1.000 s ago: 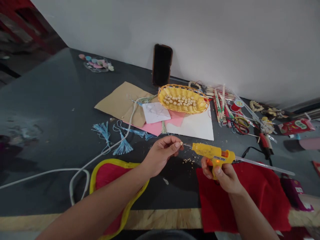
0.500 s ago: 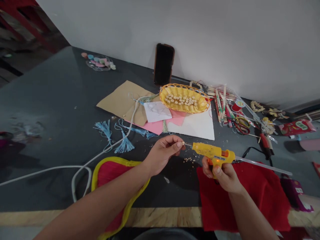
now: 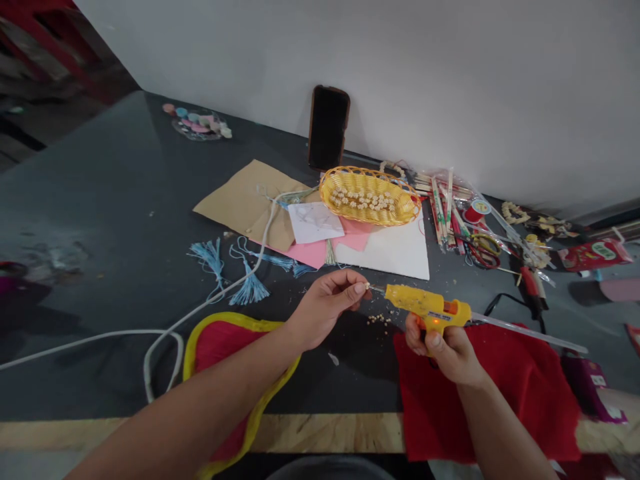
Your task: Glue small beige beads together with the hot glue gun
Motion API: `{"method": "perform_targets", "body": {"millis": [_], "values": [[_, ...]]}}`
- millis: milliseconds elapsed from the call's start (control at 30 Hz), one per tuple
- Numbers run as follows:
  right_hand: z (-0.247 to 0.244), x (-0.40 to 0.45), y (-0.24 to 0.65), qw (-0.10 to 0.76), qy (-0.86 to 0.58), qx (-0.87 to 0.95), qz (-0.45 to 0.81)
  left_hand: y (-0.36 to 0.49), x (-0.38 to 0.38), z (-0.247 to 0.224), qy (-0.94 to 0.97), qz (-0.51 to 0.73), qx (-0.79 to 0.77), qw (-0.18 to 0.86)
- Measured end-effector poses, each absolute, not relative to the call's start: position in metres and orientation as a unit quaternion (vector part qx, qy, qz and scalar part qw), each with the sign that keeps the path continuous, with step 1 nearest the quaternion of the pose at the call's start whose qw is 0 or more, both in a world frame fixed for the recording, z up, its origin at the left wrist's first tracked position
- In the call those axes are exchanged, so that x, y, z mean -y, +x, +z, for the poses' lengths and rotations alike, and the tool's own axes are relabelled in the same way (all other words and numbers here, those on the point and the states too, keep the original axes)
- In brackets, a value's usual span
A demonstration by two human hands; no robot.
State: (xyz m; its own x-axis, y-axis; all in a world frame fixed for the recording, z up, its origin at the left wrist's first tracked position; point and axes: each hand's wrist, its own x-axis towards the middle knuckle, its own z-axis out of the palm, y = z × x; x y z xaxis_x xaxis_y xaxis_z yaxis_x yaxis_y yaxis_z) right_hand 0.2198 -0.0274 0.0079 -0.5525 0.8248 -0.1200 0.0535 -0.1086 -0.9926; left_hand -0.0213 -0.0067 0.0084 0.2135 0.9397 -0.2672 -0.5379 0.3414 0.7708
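Observation:
Between the thumb and fingers of my left hand (image 3: 333, 303) is a tiny pale bead-like piece (image 3: 367, 286), too small to make out fully. My right hand (image 3: 447, 350) grips a yellow hot glue gun (image 3: 417, 301) by its handle, fingers at the orange trigger. The gun's metal nozzle points left and meets or nearly touches the small piece. A clear glue stick (image 3: 530, 332) sticks out of its back end. Below the nozzle, several small beads (image 3: 379, 319) lie scattered on the dark table. Beyond my hands a yellow woven basket (image 3: 370, 215) holds many small pale flower-like pieces.
Blue tassels (image 3: 250, 288) and a white cable (image 3: 200, 309) lie left of my hands. A phone (image 3: 329, 127) leans on the wall. Scissors (image 3: 485, 250), a red thread spool (image 3: 477, 211) and wrapped sticks crowd the right. A red cloth (image 3: 520, 393) hangs over the front edge.
Almost nothing differs. Both hands keep their places, with the glue gun's nozzle still at the small piece.

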Motion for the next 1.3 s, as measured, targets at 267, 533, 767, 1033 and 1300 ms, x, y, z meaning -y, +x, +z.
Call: {"method": "perform_targets", "body": {"millis": [267, 533, 767, 1033, 1300], "values": [[0.0101, 0.0281, 0.2186, 0.304, -0.366, 0.59, 0.652, -0.0212, 0.0061, 0.0092, 0.273, 0.507, -0.366, 0.731], [0.0075, 0.0285, 0.2188, 0.315, -0.372, 0.582, 0.651, -0.0214, 0.0063, 0.0092, 0.273, 0.508, -0.366, 0.73], [0.0087, 0.0276, 0.2196, 0.306, -0.376, 0.59, 0.646, -0.0215, 0.0065, 0.0081, 0.268, 0.508, -0.37, 0.73], [0.0072, 0.0276, 0.2215, 0.299, -0.366, 0.604, 0.642, -0.0212, 0.0063, 0.0071, 0.265, 0.513, -0.37, 0.728], [0.0135, 0.026, 0.217, 0.311, -0.362, 0.595, 0.647, -0.0215, 0.0057, 0.006, 0.266, 0.517, -0.375, 0.722]]}}
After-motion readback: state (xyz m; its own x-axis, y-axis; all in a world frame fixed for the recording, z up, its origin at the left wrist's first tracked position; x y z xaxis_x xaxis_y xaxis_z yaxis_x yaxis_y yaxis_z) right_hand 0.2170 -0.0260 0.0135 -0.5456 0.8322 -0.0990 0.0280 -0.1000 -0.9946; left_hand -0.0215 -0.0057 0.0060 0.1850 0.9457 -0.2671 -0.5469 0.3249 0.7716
